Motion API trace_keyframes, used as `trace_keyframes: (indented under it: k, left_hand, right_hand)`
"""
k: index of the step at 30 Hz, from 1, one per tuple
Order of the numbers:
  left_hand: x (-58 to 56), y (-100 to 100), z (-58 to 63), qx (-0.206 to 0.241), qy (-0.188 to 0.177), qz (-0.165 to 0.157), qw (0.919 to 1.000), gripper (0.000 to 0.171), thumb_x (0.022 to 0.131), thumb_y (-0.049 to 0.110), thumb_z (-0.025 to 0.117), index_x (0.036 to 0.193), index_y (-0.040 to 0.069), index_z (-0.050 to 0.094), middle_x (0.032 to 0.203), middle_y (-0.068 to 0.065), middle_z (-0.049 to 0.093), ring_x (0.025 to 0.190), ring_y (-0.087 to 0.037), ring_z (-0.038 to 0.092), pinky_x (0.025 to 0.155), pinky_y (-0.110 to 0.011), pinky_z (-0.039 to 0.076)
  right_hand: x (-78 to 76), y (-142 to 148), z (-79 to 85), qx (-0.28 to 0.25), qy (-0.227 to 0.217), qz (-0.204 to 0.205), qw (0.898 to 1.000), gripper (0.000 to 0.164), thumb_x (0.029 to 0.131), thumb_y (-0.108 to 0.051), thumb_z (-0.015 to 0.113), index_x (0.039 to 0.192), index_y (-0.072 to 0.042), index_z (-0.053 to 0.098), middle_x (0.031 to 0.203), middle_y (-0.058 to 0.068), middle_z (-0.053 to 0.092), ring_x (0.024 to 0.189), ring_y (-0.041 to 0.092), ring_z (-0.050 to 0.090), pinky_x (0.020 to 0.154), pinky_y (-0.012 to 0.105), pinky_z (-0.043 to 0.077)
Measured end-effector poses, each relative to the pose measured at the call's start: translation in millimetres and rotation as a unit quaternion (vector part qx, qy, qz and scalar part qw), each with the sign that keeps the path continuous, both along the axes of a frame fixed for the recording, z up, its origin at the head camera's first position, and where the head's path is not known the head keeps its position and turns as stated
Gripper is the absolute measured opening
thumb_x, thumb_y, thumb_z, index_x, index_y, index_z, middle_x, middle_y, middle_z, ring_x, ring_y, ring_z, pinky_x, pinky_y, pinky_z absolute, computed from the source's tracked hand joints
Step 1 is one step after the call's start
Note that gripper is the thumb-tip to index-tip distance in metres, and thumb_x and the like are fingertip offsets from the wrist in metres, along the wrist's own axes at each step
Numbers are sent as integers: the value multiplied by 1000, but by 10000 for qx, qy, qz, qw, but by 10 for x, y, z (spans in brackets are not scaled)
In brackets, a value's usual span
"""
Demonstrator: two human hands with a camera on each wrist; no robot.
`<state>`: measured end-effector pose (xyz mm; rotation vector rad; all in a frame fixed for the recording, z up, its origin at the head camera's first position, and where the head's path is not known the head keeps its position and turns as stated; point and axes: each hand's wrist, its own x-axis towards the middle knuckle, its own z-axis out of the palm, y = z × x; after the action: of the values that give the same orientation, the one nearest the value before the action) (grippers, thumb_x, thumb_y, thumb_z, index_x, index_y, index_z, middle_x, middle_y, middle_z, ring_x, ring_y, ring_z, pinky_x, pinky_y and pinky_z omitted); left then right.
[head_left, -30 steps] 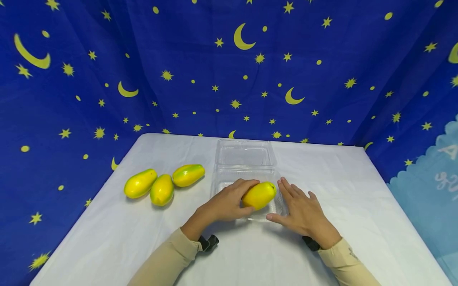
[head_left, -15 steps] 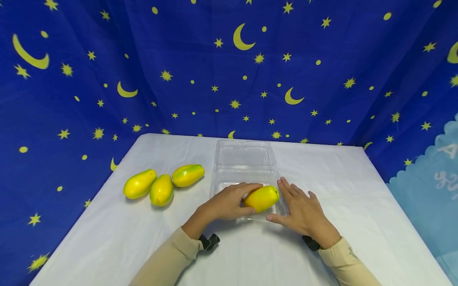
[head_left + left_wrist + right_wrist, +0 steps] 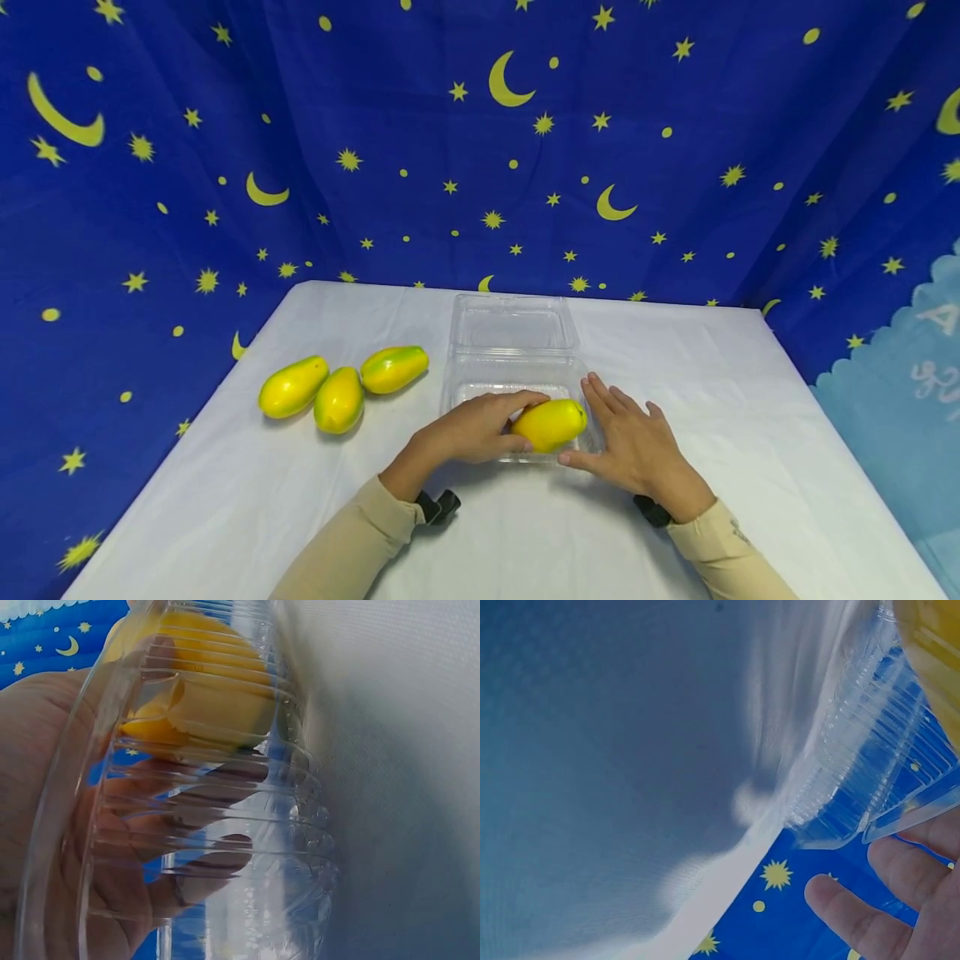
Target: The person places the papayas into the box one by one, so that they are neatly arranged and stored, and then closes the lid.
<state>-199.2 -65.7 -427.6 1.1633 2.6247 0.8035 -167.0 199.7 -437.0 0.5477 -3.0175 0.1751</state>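
Observation:
In the head view a yellow papaya (image 3: 551, 426) lies low inside the base of a clear plastic clamshell box (image 3: 517, 367), near its right front corner. My left hand (image 3: 474, 428) grips the fruit from the left, thumb at the front. Through the ribbed box wall in the left wrist view, the papaya (image 3: 217, 682) shows against the thumb, with other fingers (image 3: 202, 874) reaching into the box. My right hand (image 3: 636, 446) rests at the box's right side with its fingers extended. The right wrist view has those fingers (image 3: 907, 874) beside the box rim (image 3: 915, 814).
Three more yellow-green papayas (image 3: 339, 400) lie close together on the white-covered table (image 3: 225, 517), left of the box. The box's lid (image 3: 513, 323) is folded back behind its base. A blue star-and-moon cloth (image 3: 420, 125) hangs behind the table.
The papaya in my left hand has moved down and slightly right, deeper into the box's base. My right hand has stayed at the box's right side.

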Motion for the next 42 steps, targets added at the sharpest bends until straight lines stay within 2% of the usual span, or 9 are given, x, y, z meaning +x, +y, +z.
trace_keyframes:
  k: [11,21,31,37,42]
  left_hand:
    - [-17,-30,12,155,-342,-208,9991,61,95,32,70,148,30,40,139,7,60,109,-4,60,99,-29,52]
    - [-32,-28,9,27,-393,-223,9990,64,95,34,69,150,33,38,139,8,59,104,-4,58,99,-28,51]
    - [-31,-14,-16,-75,-352,-274,9990,63,99,37,63,155,28,36,152,5,49,130,-10,52,113,-37,44]
    - [-19,-10,-20,-120,-402,-277,9987,65,99,37,62,156,28,34,154,4,47,134,-12,50,115,-38,42]
    - [-17,-4,-4,-143,-384,-269,9988,65,99,38,61,157,28,34,155,4,46,135,-12,50,115,-38,41]
  right_hand:
    - [3,-3,6,9,-27,-34,10000,114,75,-88,54,160,-16,28,166,4,28,141,38,45,103,78,32]
    - [-9,-2,13,25,-35,-31,10000,118,73,-95,42,160,-16,26,165,4,28,141,39,45,103,78,31]
    - [-4,1,21,-13,-54,-40,10000,118,73,-93,47,160,-16,27,165,4,28,142,39,44,104,77,31]
    - [6,-1,5,-22,-80,-44,10000,115,75,-89,54,160,-16,27,165,4,28,142,39,44,104,77,31]
    - [0,-1,13,38,-30,-23,10000,116,74,-90,51,160,-15,27,165,4,29,141,38,44,104,77,32]
